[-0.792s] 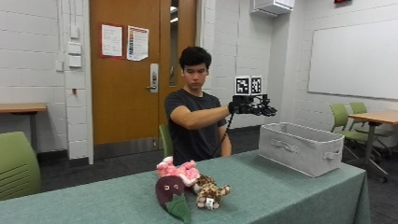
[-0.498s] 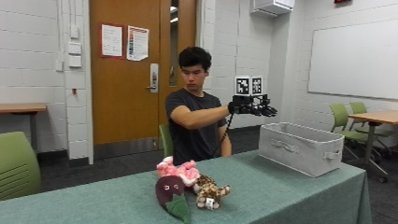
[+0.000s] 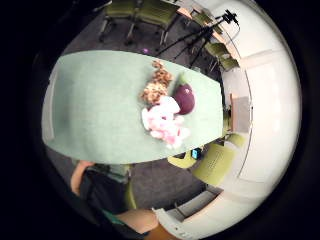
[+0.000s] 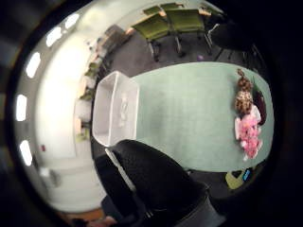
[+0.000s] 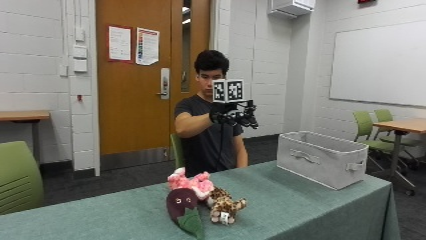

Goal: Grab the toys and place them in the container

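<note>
A: From the outside view, where is the gloved right hand (image 5: 229, 116)?

B: Raised at chest height in front of the seated person, well above the green tabletop (image 5: 299, 200). It holds nothing. Whether its fingers are straight or curled I cannot tell from here.

A: How many toys?

B: Three, bunched together below the hand and nearer the camera: a pink plush (image 5: 190, 182), a spotted leopard plush (image 5: 223, 204) and a dark purple plush (image 5: 181, 206) with a green leaf. They touch one another and sit close to the front edge of the tabletop.

A: And containers?

B: One, a grey fabric bin (image 5: 323, 157), open on top, standing off to the hand's left side near the end of the tabletop. A wide stretch of bare cloth lies between it and the toys.

A: The little finger side palm view?

B: It looks down on the tabletop (image 3: 100, 110). The same three toys cluster toward one end: pink plush (image 3: 162, 122), leopard plush (image 3: 156, 85), purple plush (image 3: 185, 98). Green chairs stand beyond the edges.

A: The thumb side palm view?

B: A black gloved finger (image 4: 156, 182) fills the near part. Beyond it the bin (image 4: 116, 109) sits at one end of the tabletop (image 4: 189, 113), and the pink plush (image 4: 248, 135), leopard plush (image 4: 244, 94) and purple plush (image 4: 259, 105) at the other, open cloth between.
</note>
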A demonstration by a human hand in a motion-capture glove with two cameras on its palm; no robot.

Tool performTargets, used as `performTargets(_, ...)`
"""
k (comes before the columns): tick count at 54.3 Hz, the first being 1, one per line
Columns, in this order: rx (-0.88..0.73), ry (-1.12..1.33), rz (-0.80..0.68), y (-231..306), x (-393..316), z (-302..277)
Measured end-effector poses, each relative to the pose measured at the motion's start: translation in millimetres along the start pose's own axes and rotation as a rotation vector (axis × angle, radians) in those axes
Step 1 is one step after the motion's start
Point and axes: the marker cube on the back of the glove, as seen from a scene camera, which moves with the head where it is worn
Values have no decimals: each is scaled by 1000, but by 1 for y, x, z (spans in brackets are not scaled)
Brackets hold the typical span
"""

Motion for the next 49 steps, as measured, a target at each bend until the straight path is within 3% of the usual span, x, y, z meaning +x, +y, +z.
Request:
performTargets(21,-62,7,115,19,132,80)
performTargets(38,-197,19,201,25,180,173)
performTargets(49,-228,16,209,35,197,201)
